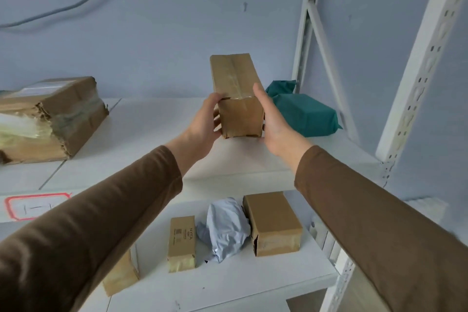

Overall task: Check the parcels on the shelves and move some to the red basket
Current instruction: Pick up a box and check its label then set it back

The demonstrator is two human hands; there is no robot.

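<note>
matt cardboard box [235, 91] with glossy tape, white metal shelf [157, 129]

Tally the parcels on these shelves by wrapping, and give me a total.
Brown cardboard boxes: 5, namely the long box held in both hands, the torn box, the printed small box, the lower-shelf box and the half-hidden box.
Teal bags: 1.
Grey bags: 1.
Total: 7.
</note>
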